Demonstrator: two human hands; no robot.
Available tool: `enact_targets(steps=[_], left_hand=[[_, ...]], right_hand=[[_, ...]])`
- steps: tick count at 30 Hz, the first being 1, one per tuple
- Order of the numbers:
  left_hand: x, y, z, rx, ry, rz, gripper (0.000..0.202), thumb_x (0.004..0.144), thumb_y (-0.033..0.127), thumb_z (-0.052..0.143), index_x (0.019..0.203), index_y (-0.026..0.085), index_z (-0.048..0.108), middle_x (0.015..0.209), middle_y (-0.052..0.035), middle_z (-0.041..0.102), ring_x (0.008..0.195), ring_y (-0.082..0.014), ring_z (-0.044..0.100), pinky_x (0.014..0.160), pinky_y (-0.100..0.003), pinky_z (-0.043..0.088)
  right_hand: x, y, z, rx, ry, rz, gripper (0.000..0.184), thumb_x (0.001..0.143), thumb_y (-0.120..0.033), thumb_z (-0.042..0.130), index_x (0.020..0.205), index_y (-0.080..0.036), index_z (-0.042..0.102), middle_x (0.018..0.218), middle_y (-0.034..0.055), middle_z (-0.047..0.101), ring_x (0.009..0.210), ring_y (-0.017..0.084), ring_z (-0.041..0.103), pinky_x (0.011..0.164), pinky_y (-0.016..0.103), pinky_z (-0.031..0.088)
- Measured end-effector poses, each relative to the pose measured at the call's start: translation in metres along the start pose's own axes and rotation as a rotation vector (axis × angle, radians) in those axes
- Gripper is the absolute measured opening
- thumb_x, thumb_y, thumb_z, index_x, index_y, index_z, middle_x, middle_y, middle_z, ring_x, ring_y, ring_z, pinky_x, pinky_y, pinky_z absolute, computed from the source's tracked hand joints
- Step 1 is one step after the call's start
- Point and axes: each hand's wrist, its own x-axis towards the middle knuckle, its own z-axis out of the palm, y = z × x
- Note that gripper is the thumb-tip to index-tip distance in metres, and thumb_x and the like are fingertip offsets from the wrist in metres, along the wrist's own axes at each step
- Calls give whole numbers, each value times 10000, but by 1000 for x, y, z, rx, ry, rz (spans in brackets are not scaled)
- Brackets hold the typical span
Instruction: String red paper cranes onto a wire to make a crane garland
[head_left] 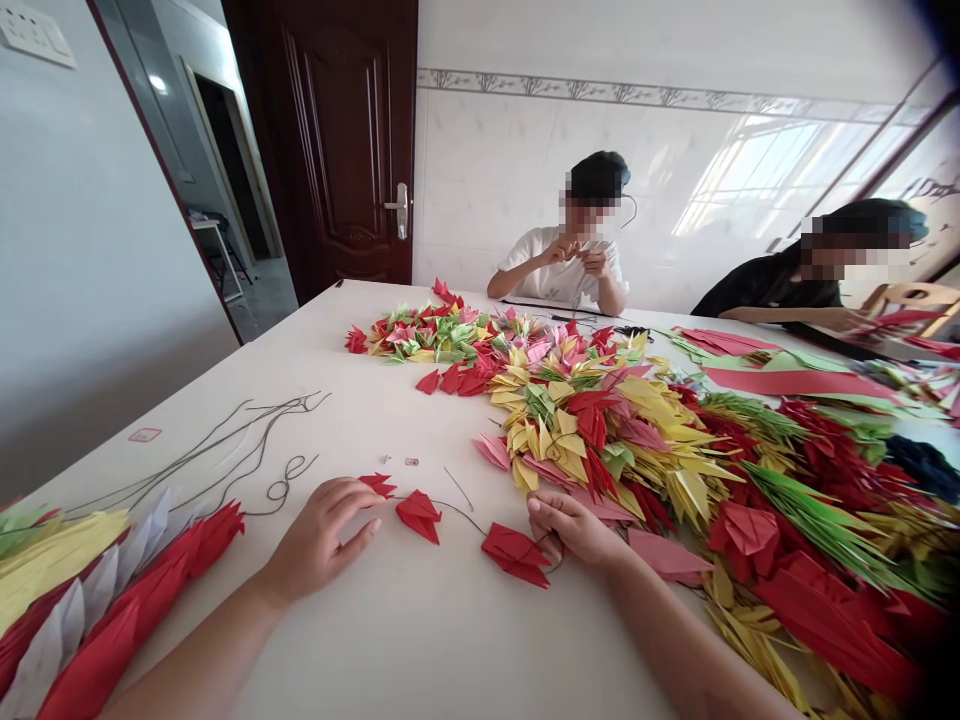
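Observation:
Three red folded-paper pieces lie in a row on a thin dark cord in front of me. My left hand is beside the leftmost red piece, thumb and fingers apart and curved. Between my hands is the middle red piece. The right-hand red piece lies close to my right hand, whose thumb and forefinger are pinched on the cord. A loop of cord hangs below those fingers. A thin needle-like sliver lies just behind the row.
A large heap of folded paper in red, yellow, pink and green fills the right side. Strung paper strands lie at left, with loose dark cords behind. Two co-workers sit across the white table, one with raised hands.

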Motion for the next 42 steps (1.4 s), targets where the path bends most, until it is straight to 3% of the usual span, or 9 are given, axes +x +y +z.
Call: enact_targets(steps=[6, 11, 16, 20, 23, 29, 32, 36, 42], left_hand=[[2, 22, 8, 53, -331, 272, 471, 837, 420, 471, 1289, 299, 419, 1283, -22, 522, 1251, -247, 379, 1023, -448, 338], [2, 25, 19, 95, -434, 237, 592, 847, 481, 415, 1383, 301, 239, 1390, -26, 392, 1317, -263, 263, 1037, -450, 307], [0, 32, 27, 132, -349, 249, 556, 863, 457, 393, 1373, 266, 282, 1430, -51, 322, 1330, -261, 223, 1056, -460, 255], [16, 62, 49, 100, -220, 315, 503, 875, 406, 383, 1326, 183, 369, 1363, -91, 422, 1281, -243, 311, 1044, -414, 280], [39, 88, 73, 68, -131, 279, 557, 850, 482, 393, 1299, 152, 390, 1302, -124, 476, 1248, -272, 340, 1025, -448, 280], [63, 105, 95, 21, -166, 321, 397, 852, 390, 443, 1177, 166, 487, 988, -85, 612, 1004, -227, 497, 933, -405, 337], [58, 101, 90, 76, -83, 214, 360, 857, 426, 421, 1095, 183, 537, 926, -77, 592, 920, -222, 504, 871, -399, 358], [54, 95, 86, 154, -22, 64, 494, 816, 567, 387, 1049, 163, 551, 904, -89, 596, 885, -242, 507, 838, -419, 359], [57, 88, 82, 63, 9, -242, 446, 919, 426, 189, 990, 180, 555, 928, -73, 641, 888, -215, 561, 796, -398, 383]], right_hand=[[2, -1, -1, 81, -55, -6, 500, 669, -622, 551, 554, -193, 320, 454, -96, 259, 385, 26, 155, 393, 224, 97], [4, -3, -1, 107, -98, -15, 496, 675, -603, 563, 557, -190, 314, 461, -97, 260, 384, 21, 149, 389, 223, 86], [2, -8, 2, 21, -151, -1, 462, 717, -578, 534, 575, -189, 330, 461, -100, 240, 391, 29, 181, 395, 219, 112], [2, -7, 2, 37, -155, -13, 450, 718, -563, 544, 582, -183, 344, 478, -100, 251, 389, 22, 174, 399, 219, 110], [1, -3, 2, 93, -102, -52, 445, 694, -562, 570, 589, -178, 370, 487, -97, 269, 390, 20, 185, 401, 219, 116], [-4, 2, 2, 247, 4, -152, 462, 668, -540, 610, 554, -182, 340, 458, -93, 261, 399, 26, 177, 408, 220, 109], [-3, 1, 2, 331, 11, -175, 479, 648, -535, 630, 546, -185, 319, 470, -93, 248, 395, 23, 154, 408, 220, 84], [-1, 0, 1, 368, -27, -172, 478, 653, -523, 634, 547, -186, 312, 463, -100, 219, 383, 20, 137, 406, 219, 78], [-3, 4, 2, 308, -76, -158, 500, 626, -516, 662, 530, -187, 298, 441, -111, 175, 380, 18, 152, 413, 212, 91]])
